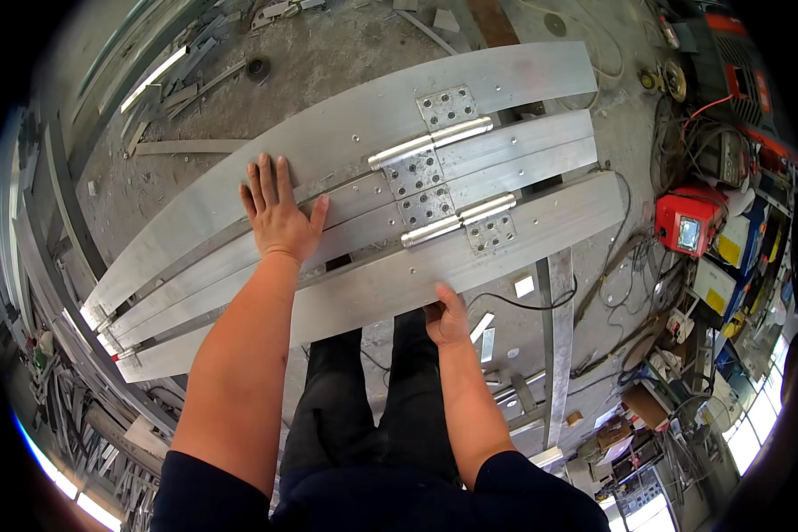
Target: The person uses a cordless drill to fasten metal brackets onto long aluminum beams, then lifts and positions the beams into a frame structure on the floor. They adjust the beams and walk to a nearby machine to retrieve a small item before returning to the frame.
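Head view: we see four curved metal strips fanned across the middle of the frame, converging at the left: an upper strip (346, 137), a middle pair (514, 151) lying side by side, and a lower strip (355, 293). An upper hinge (430, 142) and a lower hinge (458, 220), right of centre, span the gaps between them.

We judge the step in hand to be steadying or adjusting the hinged assembly, since we find no tool in either hand. The next move, we infer, calls for both hands acting together, with support along the near edge and the fingers clear of the gaps, where folding leaves could pinch.

We note the left hand (282, 226) left of centre, palm down and unclenched, its fingers spread onto the upper strip and its thumb angled right over the middle pair. The left forearm rises obliquely from the lower left. The right hand (449, 321), below centre, appears to grasp the lower strip by its near edge, thumb uppermost and fingers curled; we cannot see the fingertips. Its forearm slants up from the lower right.
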`<action>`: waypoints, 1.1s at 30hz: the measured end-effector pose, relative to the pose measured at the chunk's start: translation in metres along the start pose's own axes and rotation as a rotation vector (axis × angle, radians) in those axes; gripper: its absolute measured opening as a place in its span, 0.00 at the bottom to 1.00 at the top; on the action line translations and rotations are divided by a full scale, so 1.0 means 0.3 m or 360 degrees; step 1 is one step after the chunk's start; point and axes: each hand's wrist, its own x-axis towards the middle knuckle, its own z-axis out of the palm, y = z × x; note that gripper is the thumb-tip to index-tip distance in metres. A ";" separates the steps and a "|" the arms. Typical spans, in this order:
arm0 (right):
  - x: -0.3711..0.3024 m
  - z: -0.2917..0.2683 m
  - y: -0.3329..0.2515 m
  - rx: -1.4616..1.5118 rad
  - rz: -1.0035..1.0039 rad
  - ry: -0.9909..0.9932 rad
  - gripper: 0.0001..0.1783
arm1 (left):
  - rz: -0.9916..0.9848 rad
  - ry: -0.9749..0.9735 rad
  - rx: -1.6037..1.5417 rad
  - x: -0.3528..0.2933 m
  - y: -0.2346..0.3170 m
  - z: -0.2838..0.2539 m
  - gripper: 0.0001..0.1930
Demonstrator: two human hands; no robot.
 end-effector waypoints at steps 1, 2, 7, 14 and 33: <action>0.000 -0.008 -0.001 0.0025 0.0015 0.0032 0.28 | -0.0005 -0.0020 -0.0001 0.000 0.005 -0.005 0.45; 0.009 -0.026 -0.001 0.0047 0.0033 0.0062 0.27 | -0.0015 -0.0039 -0.0001 0.001 0.009 -0.013 0.45; 0.107 -0.119 -0.033 0.0050 0.0158 -0.0151 0.28 | -0.0022 -0.0070 -0.0010 0.005 0.010 -0.017 0.46; 0.148 -0.133 -0.038 0.0119 0.0199 -0.0307 0.28 | -0.0044 -0.0124 -0.0024 0.005 -0.004 -0.019 0.46; 0.106 -0.264 -0.056 0.0025 0.0329 -0.0287 0.41 | 0.0039 -0.0232 -0.0307 0.018 -0.037 -0.014 0.48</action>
